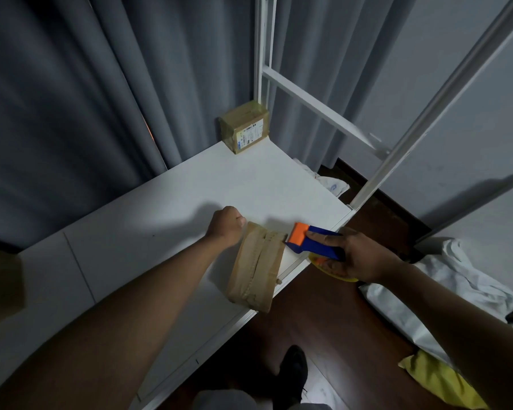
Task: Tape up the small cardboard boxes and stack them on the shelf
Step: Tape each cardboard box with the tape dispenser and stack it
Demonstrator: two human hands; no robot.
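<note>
Cardboard box point(256, 266) lies at the front edge of the white shelf point(166, 220), and we hold its far end with our curled left hand point(227, 224). Just right of the box, our right hand point(357, 257) grips the blue tape dispenser point(313, 239). Another taped box point(245, 127) sits far behind it, in the shelf's back corner.

Your view is dim and bluish. Light from above and behind throws soft shadows of your arms across the white shelf board point(190, 196). The curtain point(71, 99) on the left smears with blur, and the shelf posts point(427, 113) bow at the wide-angle edges.
</note>
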